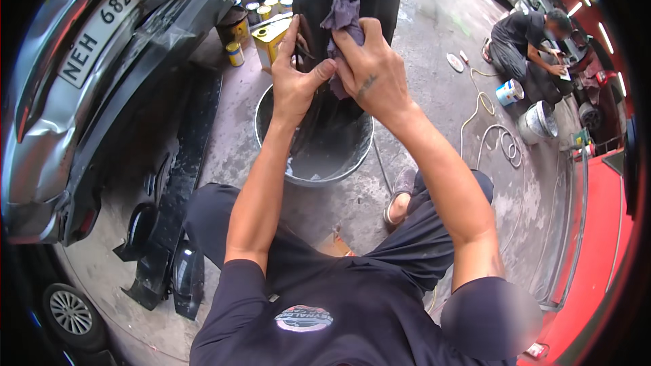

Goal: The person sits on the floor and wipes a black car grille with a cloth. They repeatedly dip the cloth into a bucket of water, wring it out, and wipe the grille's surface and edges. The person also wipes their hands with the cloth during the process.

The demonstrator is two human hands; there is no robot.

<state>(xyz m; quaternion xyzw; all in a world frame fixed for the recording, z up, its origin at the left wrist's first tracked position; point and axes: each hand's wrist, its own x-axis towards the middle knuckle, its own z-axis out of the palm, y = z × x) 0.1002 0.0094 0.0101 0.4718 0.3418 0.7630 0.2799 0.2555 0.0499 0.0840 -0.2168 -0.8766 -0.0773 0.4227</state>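
A long, glossy black panel [386,0] stands upright in front of me, its lower end down in a round dark tub [325,179] with a pale rim. My left hand [293,88] holds the panel's left edge, thumb across the front and fingers along the side; some fingers are hidden. Bunched in my right hand [371,71] is a damp-looking purple-grey cloth [343,10], pressed against the panel's face. The left thumb is close to the cloth and the right fingers.
Left is a silver car's bumper [135,88], with black car parts [166,230] on the floor. Paint cans [235,54] and a yellow tin [270,37] stand behind the tub. At right, another person [529,37] crouches near a bucket [536,123] and a hose [485,102].
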